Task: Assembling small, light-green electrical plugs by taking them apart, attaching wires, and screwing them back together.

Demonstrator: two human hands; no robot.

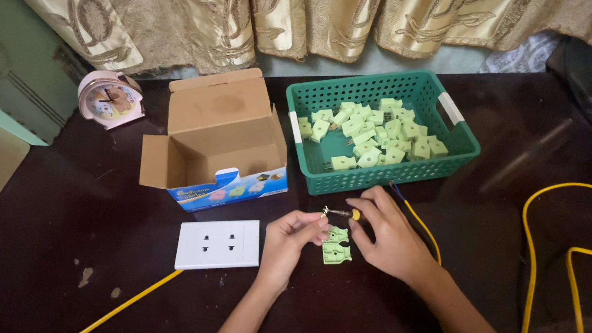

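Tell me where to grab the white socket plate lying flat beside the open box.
Pinch the white socket plate across its two long edges, coming from above. It lies flat and clear on the dark table, and the yellow cable leaves its lower left corner.

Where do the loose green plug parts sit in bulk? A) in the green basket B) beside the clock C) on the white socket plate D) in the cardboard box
A: the pale green plug parts lie heaped inside the green basket, while the open cardboard box shows nothing inside and the white socket plate is bare on top.
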